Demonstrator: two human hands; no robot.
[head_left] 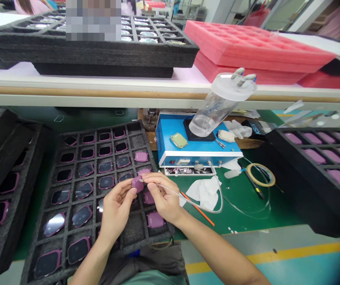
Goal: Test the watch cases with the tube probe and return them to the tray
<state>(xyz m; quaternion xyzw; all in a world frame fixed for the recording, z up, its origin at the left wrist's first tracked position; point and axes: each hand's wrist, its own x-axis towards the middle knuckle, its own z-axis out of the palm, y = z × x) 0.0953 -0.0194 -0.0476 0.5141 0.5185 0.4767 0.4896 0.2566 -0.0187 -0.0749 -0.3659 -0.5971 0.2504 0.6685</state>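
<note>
One purple case (137,184) sits pinched in your left hand (117,204) above the foam tray (132,230), in the head view; your right hand (165,199) grips the clear tube (201,207) near it. Best hold both steady, pressing lightly.

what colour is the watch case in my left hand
The watch case is purple, clearest in the head view.

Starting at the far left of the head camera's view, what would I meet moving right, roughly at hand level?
Dark foam trays → left hand → purple piece → right hand → crumpled white wipe → yellowish ring → black tray holding purple parts.
</note>
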